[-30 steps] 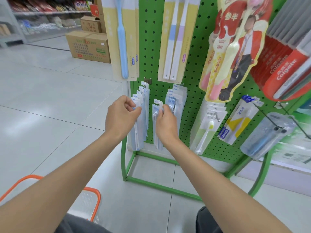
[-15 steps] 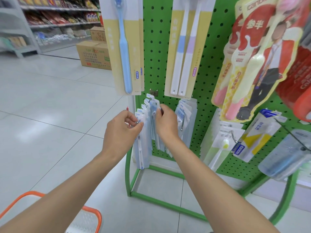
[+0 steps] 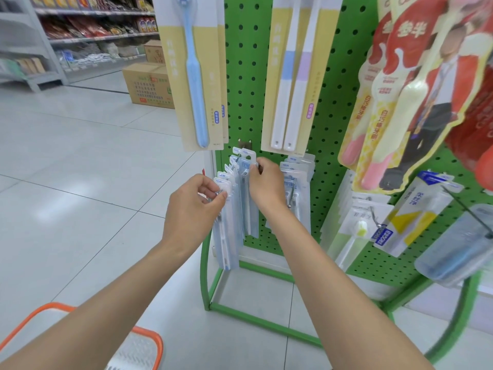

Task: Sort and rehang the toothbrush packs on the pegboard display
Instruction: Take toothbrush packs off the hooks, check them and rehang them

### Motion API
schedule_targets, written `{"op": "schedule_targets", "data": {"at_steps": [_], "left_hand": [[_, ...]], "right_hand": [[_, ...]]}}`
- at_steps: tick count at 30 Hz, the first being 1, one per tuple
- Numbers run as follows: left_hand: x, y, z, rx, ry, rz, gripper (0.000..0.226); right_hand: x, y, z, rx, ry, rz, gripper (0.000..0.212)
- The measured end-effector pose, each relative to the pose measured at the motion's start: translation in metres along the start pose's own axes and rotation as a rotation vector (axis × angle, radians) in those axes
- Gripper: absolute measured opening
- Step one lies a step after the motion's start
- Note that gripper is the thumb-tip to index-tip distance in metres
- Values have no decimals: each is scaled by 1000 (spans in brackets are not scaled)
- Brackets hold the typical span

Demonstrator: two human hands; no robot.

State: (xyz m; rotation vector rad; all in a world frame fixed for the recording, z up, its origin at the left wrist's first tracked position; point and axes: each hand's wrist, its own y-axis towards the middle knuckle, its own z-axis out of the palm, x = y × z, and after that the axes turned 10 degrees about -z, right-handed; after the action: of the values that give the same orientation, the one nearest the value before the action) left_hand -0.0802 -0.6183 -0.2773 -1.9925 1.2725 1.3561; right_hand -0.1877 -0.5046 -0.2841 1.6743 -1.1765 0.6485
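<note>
The green pegboard display [image 3: 248, 76] fills the view from twelve to four o'clock. It is crowded, and I judge that the first hazard: a lifted wrist could set the big carded toothbrushes [image 3: 197, 76] at twelve o'clock swinging or knock one loose.

At seven o'clock an orange basket [image 3: 157, 343] shows one corner on the floor. Its white mesh bottom looks bare there, and the rest is out of frame.

At centre hangs a row of packs [image 3: 226, 236]. The right hand [image 3: 266, 185], at three o'clock of the row, curls its fingers round one toothbrush pack [image 3: 250, 209] near the top. I cannot tell whether its tab is threaded. The left hand [image 3: 192, 209], at nine o'clock of the row, pinches the metal tip of the peg hook [image 3: 219, 193] carrying the row between thumb and forefinger.

Should the tab miss that tip, the pack would likely drop to the floor.
</note>
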Motion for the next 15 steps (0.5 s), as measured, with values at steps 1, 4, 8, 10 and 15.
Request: {"op": "schedule_targets", "data": {"at_steps": [1,4,8,10,15], "left_hand": [[0,0,0,1,-3,2,15],[0,0,0,4,-7,6,15],[0,0,0,5,-12,2,14],[0,1,0,6,-11,1,14],[1,1,1,2,-3,-3,13]], "right_hand": [[-1,0,0,6,-3,-5,33],[-1,0,-1,46,-37,-25,33],[-3,2,-4,72,-85,-31,35],[-4,2,-2,81,-110,-27,34],[-9,2,5,113,-51,-63,28]]}}
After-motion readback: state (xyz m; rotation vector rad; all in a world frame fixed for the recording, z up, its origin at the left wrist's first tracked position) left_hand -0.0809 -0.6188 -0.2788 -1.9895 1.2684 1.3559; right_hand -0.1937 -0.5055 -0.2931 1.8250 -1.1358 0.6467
